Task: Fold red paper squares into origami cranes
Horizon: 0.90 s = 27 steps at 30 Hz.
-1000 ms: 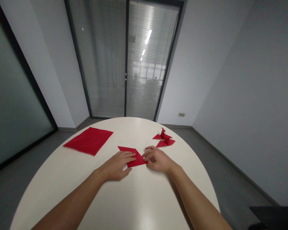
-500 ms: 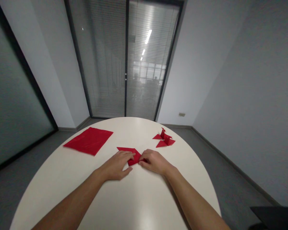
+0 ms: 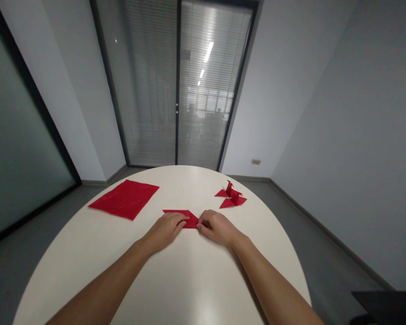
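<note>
A folded piece of red origami paper (image 3: 191, 221) lies on the table in front of me, its pointed end to the left. Across its left part rests my left hand (image 3: 165, 231), the fingers held together on top and the thumb at the near edge. My right hand (image 3: 219, 226) is closed in a pinch at the paper's right corner, where the fingertips hide the tip. Part of the paper's near left side is covered by my left fingers.
The round white table (image 3: 176, 280) carries several flat sheets or one sheet of red paper (image 3: 125, 199) at the far left. Two red paper cranes (image 3: 235, 198) sit at the far right. A dark chair (image 3: 385, 304) shows at lower right.
My left thumb has come in toward the fingers at the paper's near edge. The folded paper has turned slightly, and its near edge now lies straighter. My right hand stays at the right corner.
</note>
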{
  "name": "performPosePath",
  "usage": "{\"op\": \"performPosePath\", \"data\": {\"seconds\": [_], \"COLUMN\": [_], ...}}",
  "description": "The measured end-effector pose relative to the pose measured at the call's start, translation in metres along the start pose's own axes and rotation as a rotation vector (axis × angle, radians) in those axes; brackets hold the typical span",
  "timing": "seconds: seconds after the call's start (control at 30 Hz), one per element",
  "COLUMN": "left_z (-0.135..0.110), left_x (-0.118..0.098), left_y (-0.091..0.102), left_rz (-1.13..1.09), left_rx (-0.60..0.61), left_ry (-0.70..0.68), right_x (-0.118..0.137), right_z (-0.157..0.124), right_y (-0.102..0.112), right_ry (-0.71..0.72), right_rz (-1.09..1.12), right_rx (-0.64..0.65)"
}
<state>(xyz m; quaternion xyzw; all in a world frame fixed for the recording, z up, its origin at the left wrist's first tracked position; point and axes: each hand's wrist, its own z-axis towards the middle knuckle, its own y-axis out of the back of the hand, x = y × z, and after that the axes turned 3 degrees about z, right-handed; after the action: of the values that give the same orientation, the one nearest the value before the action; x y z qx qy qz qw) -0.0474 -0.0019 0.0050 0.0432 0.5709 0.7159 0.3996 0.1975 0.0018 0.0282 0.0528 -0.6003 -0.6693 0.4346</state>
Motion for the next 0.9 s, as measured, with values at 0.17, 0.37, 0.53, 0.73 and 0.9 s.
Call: {"op": "performPosePath", "data": {"seconds": [0.17,0.37,0.53,0.73,0.9], "left_z": [0.001,0.000,0.000,-0.001,-0.001], "left_x": [0.003,0.005,0.007,0.004,-0.008], "left_y": [-0.004,-0.004,-0.004,-0.004,0.002], "left_rz": [-0.006,-0.001,0.033,0.131,0.229], "left_rx": [-0.055,-0.035,0.000,0.008,-0.027], "left_ry": [0.052,0.002,-0.063,-0.093,-0.119], "right_x": [-0.002,-0.005,-0.012,-0.016,-0.008], "right_z": [0.000,0.000,0.001,0.001,-0.001], "right_y": [-0.002,-0.002,-0.004,-0.004,0.004], "right_ry": [-0.044,0.006,0.057,0.047,0.070], "right_rz": [0.048,0.098,0.070,0.030,0.024], "right_rx": [-0.008,-0.014,0.012,0.016,0.032]}}
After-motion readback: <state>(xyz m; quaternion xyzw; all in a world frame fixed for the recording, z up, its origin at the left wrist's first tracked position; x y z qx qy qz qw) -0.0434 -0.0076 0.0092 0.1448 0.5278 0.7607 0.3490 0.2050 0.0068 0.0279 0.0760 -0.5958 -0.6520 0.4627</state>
